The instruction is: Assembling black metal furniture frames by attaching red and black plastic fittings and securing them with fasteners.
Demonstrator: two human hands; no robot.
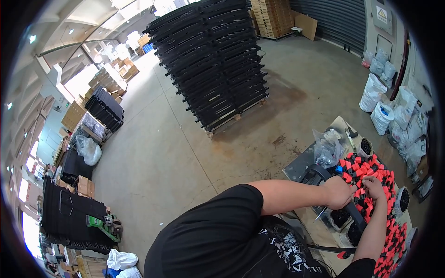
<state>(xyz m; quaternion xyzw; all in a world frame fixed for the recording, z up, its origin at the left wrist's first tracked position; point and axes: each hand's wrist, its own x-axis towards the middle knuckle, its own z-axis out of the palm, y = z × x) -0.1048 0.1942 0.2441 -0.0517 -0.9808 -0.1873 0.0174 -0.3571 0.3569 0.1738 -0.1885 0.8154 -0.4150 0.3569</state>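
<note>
At four o'clock, beside the black bar (356, 214), red-and-black pieces (366, 164) are seemingly being handled by the left hand (339, 192) and right hand (373, 187), fingers half-curled, hold untellable; fine fingertip control is called for next.

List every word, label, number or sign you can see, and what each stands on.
Black shirt: white lettering around a graphic, not copied here.
Grey wall box: warning sign with yellow triangle; text beneath too small to read.
White sack: blue marking, too blurred to read.
Anything else is too small to read.
</note>
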